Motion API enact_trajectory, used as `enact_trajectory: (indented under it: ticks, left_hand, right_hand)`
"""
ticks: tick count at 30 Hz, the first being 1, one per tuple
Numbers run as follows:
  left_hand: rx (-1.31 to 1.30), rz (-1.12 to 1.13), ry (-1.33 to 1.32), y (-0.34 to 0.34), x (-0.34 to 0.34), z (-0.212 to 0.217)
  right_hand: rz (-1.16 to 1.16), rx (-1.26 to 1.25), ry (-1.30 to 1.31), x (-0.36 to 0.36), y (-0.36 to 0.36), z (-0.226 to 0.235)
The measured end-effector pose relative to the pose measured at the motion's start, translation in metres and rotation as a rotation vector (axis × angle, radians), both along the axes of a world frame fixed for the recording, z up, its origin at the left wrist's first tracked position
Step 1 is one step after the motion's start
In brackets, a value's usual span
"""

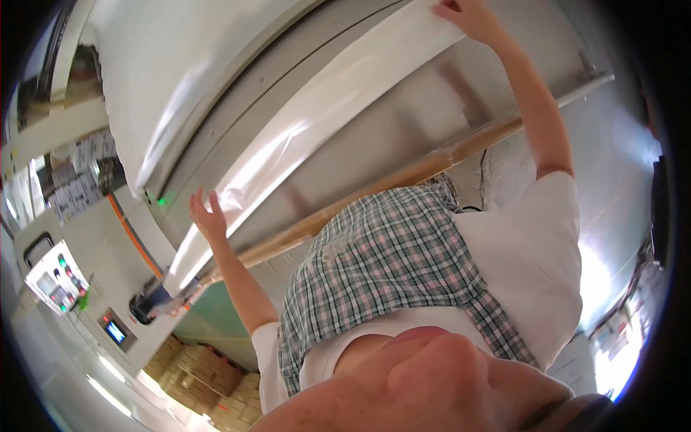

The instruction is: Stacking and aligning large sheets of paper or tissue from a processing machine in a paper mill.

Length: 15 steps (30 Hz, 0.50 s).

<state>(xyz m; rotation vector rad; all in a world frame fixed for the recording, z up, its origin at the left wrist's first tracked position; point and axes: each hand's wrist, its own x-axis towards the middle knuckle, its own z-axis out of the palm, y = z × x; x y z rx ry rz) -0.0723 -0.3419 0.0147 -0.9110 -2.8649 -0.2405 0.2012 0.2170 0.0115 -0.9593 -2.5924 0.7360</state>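
Observation:
A long strip of glossy white film (317, 108) runs diagonally across a grey metal machine bed (374, 140). At the strip's lower left part, my left hand (209, 214) rests against it or just over it, fingers apart. My right arm reaches to the upper right, where my right hand (468, 18) is at the strip's other end. Its fingers are curled at the film's edge, and their tips are partly hidden. Behind the strip lies a broad white roll or sheet (194, 65) with a smooth, shiny surface.
A brown rail (432, 162) borders the bed close to my checked apron. At left are a lit control panel (59, 277) with coloured buttons, a small screen (115, 332) and an orange strip (135, 236). Stacked cartons (198, 374) stand at the lower left.

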Motion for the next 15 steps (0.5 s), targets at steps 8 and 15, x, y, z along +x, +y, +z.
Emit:
enact_trajectory:
  ticks: [8,15]
  left_hand:
    - [0.181,0.118,-0.058,-0.011,0.029,0.022]
    - [-0.059,0.228,0.028,-0.034,0.004,-0.009]
  right_hand:
    - [-0.121,-0.268,0.056,0.003,0.012,-0.011]
    - [0.016,-0.331,0.076,0.012,0.015,-0.008]
